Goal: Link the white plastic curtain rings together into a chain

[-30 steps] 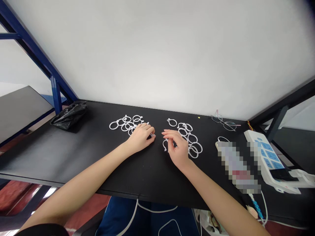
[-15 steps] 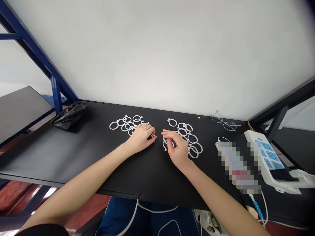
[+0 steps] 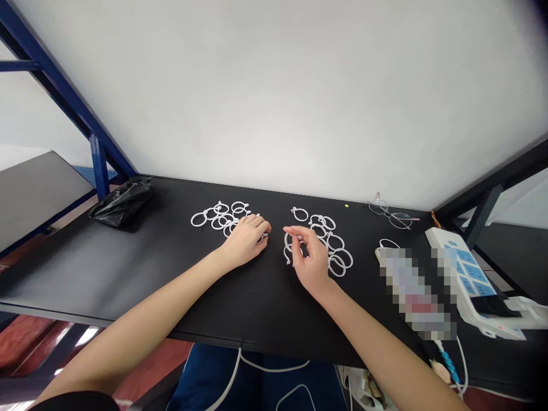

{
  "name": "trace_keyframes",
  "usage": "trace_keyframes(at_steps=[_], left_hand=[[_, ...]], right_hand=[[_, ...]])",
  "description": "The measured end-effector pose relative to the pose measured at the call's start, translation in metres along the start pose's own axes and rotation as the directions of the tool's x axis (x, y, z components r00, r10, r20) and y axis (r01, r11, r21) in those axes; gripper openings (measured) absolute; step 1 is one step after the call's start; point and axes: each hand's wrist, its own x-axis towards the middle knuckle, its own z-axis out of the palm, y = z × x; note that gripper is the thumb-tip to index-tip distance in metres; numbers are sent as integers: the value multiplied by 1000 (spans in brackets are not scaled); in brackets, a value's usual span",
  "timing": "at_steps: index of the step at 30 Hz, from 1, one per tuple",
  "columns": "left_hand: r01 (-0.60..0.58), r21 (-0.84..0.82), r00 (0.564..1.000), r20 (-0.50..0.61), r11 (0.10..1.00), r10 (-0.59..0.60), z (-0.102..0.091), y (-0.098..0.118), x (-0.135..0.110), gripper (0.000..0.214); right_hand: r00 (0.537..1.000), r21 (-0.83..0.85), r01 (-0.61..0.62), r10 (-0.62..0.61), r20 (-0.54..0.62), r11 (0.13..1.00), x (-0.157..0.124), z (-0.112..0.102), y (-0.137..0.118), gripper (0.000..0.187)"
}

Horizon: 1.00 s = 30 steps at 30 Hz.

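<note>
Two groups of white plastic rings lie on the black table [image 3: 128, 268]. My left hand [image 3: 245, 240] rests with curled fingers on the right edge of the left group of rings [image 3: 218, 216], its fingertips on a ring there. My right hand [image 3: 309, 257] pinches one white ring [image 3: 290, 246] between thumb and fingers, at the left edge of the right group of rings [image 3: 329, 240].
A crumpled black bag [image 3: 122, 201] lies at the table's back left by a blue frame post [image 3: 97, 165]. Eyeglasses [image 3: 391, 212] sit at the back right. A white power strip [image 3: 466, 274], a blurred flat object [image 3: 417, 291] and cables occupy the right side.
My right hand has curled its fingers more tightly round the ring and lifted it slightly. My left hand has barely shifted.
</note>
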Motion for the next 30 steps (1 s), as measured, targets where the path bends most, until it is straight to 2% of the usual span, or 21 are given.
trace_keyframes(at_steps=[5, 8, 13, 17, 25, 30], left_hand=[[23, 55, 1000, 12, 998, -23, 1, -3, 0, 31], [28, 66, 999, 17, 997, -29, 2, -4, 0, 37], [25, 59, 1000, -10, 998, -24, 2, -3, 0, 28], [29, 46, 999, -20, 999, -29, 2, -2, 0, 20], [43, 31, 999, 2, 999, -43, 2, -2, 0, 15], [52, 27, 998, 18, 998, -52, 1, -1, 0, 15]], right_hand=[[1000, 8, -7, 7, -4, 1000, -1, 0, 1, 25], [1000, 17, -10, 10, -5, 1000, -1, 0, 1, 26], [1000, -26, -19, 20, 13, 999, 0, 1, 2, 29], [999, -47, -25, 26, 37, 999, 1, 2, 4, 40], [997, -48, -57, 59, 58, 997, 0, 0, 4, 40], [995, -20, -68, 70, 67, 997, -1, -1, 5, 47]])
